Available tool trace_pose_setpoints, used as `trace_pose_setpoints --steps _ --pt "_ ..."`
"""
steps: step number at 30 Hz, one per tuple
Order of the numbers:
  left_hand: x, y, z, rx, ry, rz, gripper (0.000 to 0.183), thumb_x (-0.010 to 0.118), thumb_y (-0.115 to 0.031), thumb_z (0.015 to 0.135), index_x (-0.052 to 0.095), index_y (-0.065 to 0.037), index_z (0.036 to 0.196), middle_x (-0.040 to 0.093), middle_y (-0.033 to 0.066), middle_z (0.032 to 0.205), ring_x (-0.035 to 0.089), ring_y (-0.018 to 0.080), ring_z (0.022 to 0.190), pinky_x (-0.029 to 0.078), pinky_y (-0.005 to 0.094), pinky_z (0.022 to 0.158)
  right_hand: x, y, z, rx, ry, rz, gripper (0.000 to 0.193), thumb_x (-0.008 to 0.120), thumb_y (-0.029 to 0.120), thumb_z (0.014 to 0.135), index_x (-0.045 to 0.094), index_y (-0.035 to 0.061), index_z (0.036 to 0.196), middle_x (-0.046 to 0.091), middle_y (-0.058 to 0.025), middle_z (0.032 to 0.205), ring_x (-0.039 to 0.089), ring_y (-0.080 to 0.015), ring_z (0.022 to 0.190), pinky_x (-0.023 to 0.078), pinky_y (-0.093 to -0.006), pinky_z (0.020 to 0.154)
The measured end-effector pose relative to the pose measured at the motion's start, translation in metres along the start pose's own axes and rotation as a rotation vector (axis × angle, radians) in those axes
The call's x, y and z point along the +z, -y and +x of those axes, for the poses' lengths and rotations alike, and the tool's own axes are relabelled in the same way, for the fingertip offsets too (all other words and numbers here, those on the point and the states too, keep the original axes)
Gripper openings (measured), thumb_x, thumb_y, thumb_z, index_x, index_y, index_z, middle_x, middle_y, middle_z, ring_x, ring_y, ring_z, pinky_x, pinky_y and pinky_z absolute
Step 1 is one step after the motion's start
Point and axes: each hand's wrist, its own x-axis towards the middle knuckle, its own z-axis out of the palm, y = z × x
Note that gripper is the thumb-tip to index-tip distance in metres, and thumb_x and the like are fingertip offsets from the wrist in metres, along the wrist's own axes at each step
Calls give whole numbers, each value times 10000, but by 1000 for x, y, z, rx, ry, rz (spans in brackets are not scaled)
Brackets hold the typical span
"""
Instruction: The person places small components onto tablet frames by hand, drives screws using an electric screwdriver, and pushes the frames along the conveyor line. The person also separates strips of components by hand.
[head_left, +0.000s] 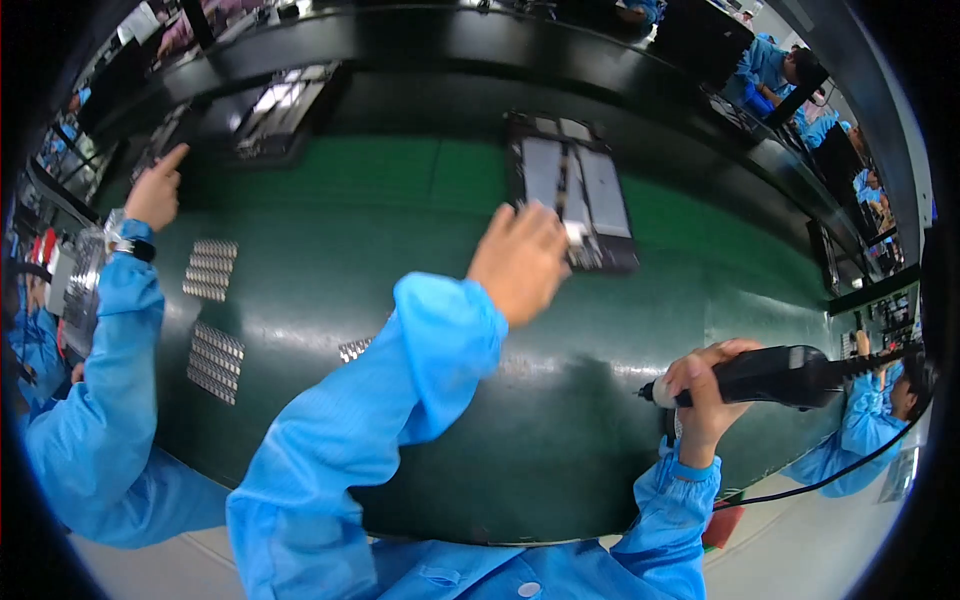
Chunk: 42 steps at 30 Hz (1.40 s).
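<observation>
My right hand [707,395] is closed round a black electric screwdriver [765,378], its bit pointing left above the green work surface. A cable runs from the tool's rear at the right. Further ahead, my left hand [525,262] reaches to the near left corner of an opened tablet [575,190] and overlaps its edge. The fingers look extended but are slightly blurred, and whether they touch the tablet I cannot tell. Two pale grey panels show inside its black frame. Partly behind my left sleeve lies a small sheet of metallic parts [354,349].
On the left, two sheets of small metal parts [211,270] lie on the green mat [480,440]. A co-worker's hand [155,190] points near another opened device [285,110]. A black rail [420,45] crosses the back. Other people in blue sit to the right.
</observation>
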Motion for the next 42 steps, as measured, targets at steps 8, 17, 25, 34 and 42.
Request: trace_pose_setpoints --steps 8,17,25,34,42 --pt "3 -19 -34 -12 134 27 459 543 -353 870 542 6 1155 441 210 1323 354 365 1277 268 559 1028 1 -14 -15 169 -4 14 404 637 -128 735 400 32 1021 527 -59 592 531 -130 484 457 -245 469" --pt "1 -59 -69 -31 67 -76 447 582 -295 860 524 -23 1210 423 198 1349 327 373 1306 271 545 1039 -8 -14 -21 159 -43 23 510 656 -81 705 371 48 1108 541 -76 637 515 -131 510 436 -233 490" --pt "-5 -72 -75 -74 135 -103 499 581 -339 860 498 -30 1243 372 195 1387 280 378 1328 247 547 1049 -5 -26 -19 151 -41 -10 756 678 -46 685 285 22 1328 526 -178 1149 585 -185 908 473 -280 800" --pt "-13 -75 -74 -94 149 -119 490 638 -371 811 583 -37 1165 432 191 1347 339 374 1297 253 539 1032 -6 -59 -35 327 -41 -164 590 639 -90 745 369 -6 1262 569 -155 1138 604 -184 906 472 -311 831" --pt "-12 -72 -66 -97 121 -155 470 668 -346 783 605 -25 1120 449 182 1330 357 378 1279 272 538 1018 -8 -56 -28 279 -32 -282 480 602 -86 790 408 -31 1226 581 -174 1151 559 -231 1073 415 -348 942"
